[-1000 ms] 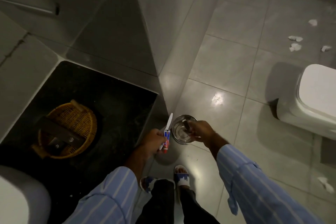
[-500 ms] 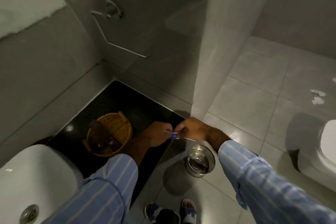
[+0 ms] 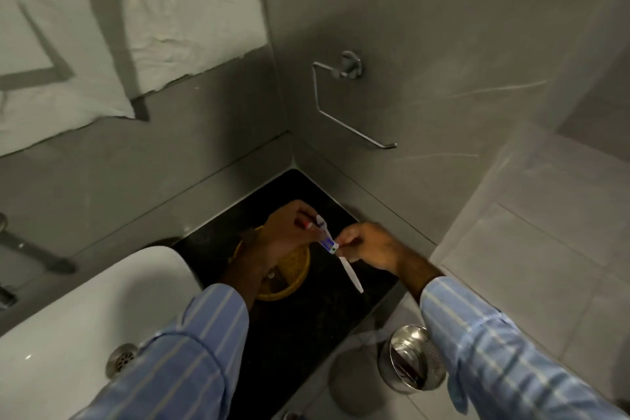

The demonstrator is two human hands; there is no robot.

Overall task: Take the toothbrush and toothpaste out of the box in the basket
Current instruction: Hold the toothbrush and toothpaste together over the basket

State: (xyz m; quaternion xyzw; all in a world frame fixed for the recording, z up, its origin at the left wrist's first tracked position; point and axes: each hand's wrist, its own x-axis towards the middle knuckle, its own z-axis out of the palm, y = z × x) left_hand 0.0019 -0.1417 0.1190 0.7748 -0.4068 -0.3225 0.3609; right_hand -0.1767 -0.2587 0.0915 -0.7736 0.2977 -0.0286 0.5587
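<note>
At the centre of the frame I have both hands raised over the black table. My left hand [image 3: 288, 237] is closed around the toothpaste [image 3: 308, 224], of which only the red cap end shows, and it also pinches the head end of the toothbrush [image 3: 341, 256]. My right hand [image 3: 370, 249] is narrowed to a fingertip pinch on a small blue-and-white label wrapped round the brush near its middle; the white handle slants down and right, free below my fingers. The basket [image 3: 293, 280] sits beneath the left wrist, its box hidden from me. I judge both items already out of the box. The brush looks light and stiff, best held at mid-handle; the tube, I expect, is soft, slippery and small, better gripped at the cap.
</note>
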